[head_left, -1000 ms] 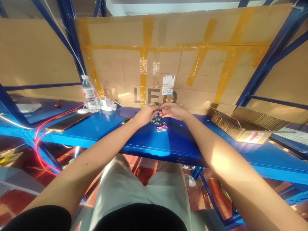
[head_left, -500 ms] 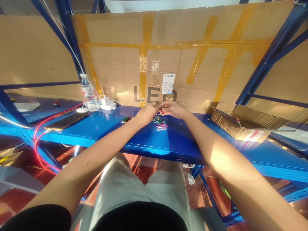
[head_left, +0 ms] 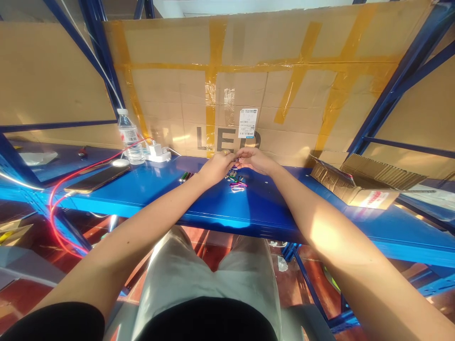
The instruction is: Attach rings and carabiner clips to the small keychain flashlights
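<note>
My left hand and my right hand meet over the blue shelf, fingertips pinched close together. Between them is something small and dark, too hidden to name. Just below the fingers lies a small pile of shiny metal clips that look like carabiners, pink, green and silver. Part of that pile is covered by my hands. Left of my left wrist, several small coloured rods, green and dark, rest on the shelf, partly behind my forearm.
A water bottle, a white charger with a red cable and a phone are on the left. An open cardboard box stands at the right. A tall taped cardboard sheet closes off the back.
My fingertips have shifted very slightly against each other. Both arms keep nearly the same place, and the pile looks the same.
</note>
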Motion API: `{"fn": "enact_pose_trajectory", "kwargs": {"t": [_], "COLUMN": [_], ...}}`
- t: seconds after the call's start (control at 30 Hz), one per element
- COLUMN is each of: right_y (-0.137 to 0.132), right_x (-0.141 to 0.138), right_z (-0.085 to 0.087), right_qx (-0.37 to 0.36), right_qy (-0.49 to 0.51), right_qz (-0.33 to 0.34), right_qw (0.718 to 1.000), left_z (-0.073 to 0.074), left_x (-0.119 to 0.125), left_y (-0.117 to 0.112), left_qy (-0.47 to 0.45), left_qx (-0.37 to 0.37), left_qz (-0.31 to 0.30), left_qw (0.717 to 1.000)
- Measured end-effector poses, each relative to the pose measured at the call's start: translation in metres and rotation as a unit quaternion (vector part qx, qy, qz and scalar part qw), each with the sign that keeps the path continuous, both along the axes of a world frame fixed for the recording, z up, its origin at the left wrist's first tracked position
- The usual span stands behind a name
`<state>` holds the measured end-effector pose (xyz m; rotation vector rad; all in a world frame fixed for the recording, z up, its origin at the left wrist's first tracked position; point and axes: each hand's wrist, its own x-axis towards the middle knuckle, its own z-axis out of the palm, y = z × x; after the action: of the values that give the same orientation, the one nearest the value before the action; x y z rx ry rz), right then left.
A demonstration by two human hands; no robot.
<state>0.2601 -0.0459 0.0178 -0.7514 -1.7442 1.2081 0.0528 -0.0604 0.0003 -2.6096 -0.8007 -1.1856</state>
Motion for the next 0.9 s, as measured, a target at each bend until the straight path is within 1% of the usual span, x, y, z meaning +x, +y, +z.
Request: {"fn": "enact_pose_trajectory", "kwargs": {"t": [0.1,0.23,0.4,0.6,0.73,0.8,0.9], "right_y": [-0.002,-0.003,-0.002,-0.004,-0.008,-0.009,-0.009], "right_x": [0.002,0.003,0.004,0.004,0.003,0.001,-0.002], "right_z": [0.002,0.003,0.003,0.005,0.005,0.005,0.004], "right_qx": [-0.008,-0.017,-0.026,-0.033,-0.046,-0.055,-0.065], "right_qy": [0.024,0.042,0.043,0.051,0.046,0.037,0.006], "right_qz": [0.030,0.059,0.062,0.083,0.092,0.096,0.110], "right_qw": [0.999,0.997,0.997,0.995,0.994,0.993,0.992], "left_z": [0.004,0.004,0.002,0.006,0.008,0.009,0.011], "left_x": [0.000,-0.002,-0.003,-0.003,-0.003,-0.004,-0.005], "left_y": [-0.008,-0.010,-0.006,-0.013,-0.016,-0.015,-0.015], "left_qy": [0.007,0.017,0.014,-0.019,-0.026,-0.038,-0.064], "left_qx": [0.026,0.059,0.071,0.038,0.038,0.028,-0.005], "left_qz": [0.021,-0.002,-0.017,-0.023,-0.031,-0.025,-0.023], "left_qw": [0.999,0.998,0.997,0.999,0.998,0.999,0.998]}}
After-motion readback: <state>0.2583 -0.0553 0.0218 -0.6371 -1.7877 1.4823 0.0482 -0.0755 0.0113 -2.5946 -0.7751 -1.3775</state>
